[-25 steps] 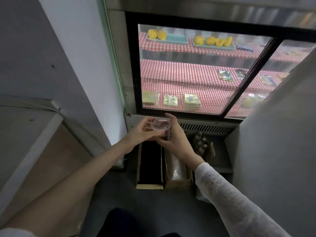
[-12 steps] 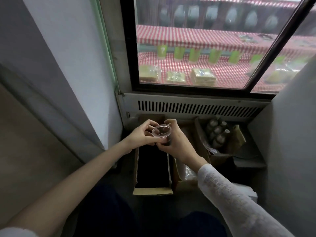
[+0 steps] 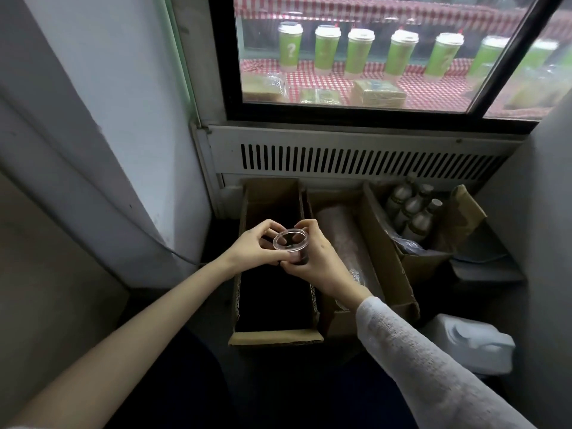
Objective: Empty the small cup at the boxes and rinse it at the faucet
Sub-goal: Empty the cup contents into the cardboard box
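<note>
Clear plastic, the cup sits upright between both hands, its open rim facing up and its long axis close to vertical. It hangs directly above the left box, the open carton with the dark inside, near the carton's far half.

The right hand wraps the cup from the right and beneath, fingers curled round its lower wall. The left hand comes in from the left, fingertips pinching at the rim and side. Both hands grasp the cup; neither is slack.

Something dark shows low in the cup, though whether it is liquid or the dark box seen through the wall cannot be told.

What the pour turns on is that the mouth points up while the box lies straight below. Tipping the rim forward or to the left would probably drop the contents inside the cardboard walls. The right hand carries more of the cup, so it looks better placed to turn it. The middle box, holding a wrapped roll, lies just beside on the right.

No faucet is in view.
</note>
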The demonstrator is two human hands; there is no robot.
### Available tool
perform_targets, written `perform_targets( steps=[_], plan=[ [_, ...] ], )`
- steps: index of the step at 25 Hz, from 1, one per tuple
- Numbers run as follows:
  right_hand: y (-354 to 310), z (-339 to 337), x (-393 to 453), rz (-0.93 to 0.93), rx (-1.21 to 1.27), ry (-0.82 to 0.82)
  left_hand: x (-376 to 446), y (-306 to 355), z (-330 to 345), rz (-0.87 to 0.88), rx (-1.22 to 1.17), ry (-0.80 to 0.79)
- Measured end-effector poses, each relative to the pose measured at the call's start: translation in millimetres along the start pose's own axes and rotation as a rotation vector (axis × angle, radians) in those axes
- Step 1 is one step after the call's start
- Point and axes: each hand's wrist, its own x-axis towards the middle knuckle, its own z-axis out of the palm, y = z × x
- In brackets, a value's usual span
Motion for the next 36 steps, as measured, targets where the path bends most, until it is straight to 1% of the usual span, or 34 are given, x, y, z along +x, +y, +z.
perform_targets(
  steps=[4,8,12,15,17,21,24,27,30,34,36],
  plan=[
    [14.4,9.6,4.0,-0.004,-0.009,0.006,6.0,-17.6,6.6,0.012,0.017,0.025],
    [19.3,17.0,12.4,-0.016,-0.030,0.015,11.1,-30.7,3.4,0.068,0.068,0.072],
    [19.9,23.1,23.9,-0.074,-0.108,0.038,16.9,-43.8,-8.7,0.098,0.057,0.054],
    [16.3,22.7,32.9,-0.137,-0.260,0.013,21.3,-54.5,-21.3,0.097,0.034,0.006],
    [12.2,20.2,40.0,-0.167,-0.401,-0.014,25.5,-59.2,-28.1,0.098,0.031,0.004],
    [9.4,22.2,52.6,-0.240,-0.780,-0.071,37.5,-65.5,-36.6,0.087,0.042,0.102],
    [13.7,26.3,56.1,-0.301,-1.001,-0.090,45.0,-70.2,-39.2,0.087,0.048,0.113],
    [15.2,27.2,57.0,-0.347,-1.083,-0.109,49.0,-73.2,-40.5,0.094,0.048,0.120],
    [15.3,28.1,57.5,-0.356,-1.133,-0.151,51.9,-75.4,-43.4,0.105,0.044,0.141],
    [14.8,31.5,57.9,-0.395,-1.259,-0.148,53.4,-77.7,-48.0,0.106,0.033,0.157],
    [11.6,31.9,57.7,-0.428,-1.296,-0.172,52.7,-78.4,-50.1,0.117,0.047,0.169]
  ],
)
